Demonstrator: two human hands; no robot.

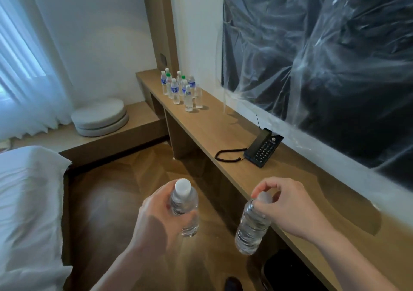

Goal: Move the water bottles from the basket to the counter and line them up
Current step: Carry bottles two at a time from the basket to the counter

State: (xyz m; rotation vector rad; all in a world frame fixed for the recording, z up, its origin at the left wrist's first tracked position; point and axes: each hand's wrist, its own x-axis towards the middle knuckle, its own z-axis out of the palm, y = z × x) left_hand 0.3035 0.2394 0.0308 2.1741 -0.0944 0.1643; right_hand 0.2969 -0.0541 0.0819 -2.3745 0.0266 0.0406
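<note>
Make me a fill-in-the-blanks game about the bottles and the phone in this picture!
1. The left hand and the right hand each hold one water ____.
2. The right hand's fingers pinch its bottle at the ____.
3. The black ____ with a coiled cord lies on the wooden counter.
4. The group of bottles stands at the ____ end of the counter.

Missing words: bottle; cap; telephone; far

Soft daylight enters through the sheer curtain (pixel 24 51) at left; room fairly dim. Glare streaks on the plastic sheeting (pixel 324 51). Wide-angle bending at edges. Slight overall softness; faint shadows on the surface (pixel 223 129).
</note>
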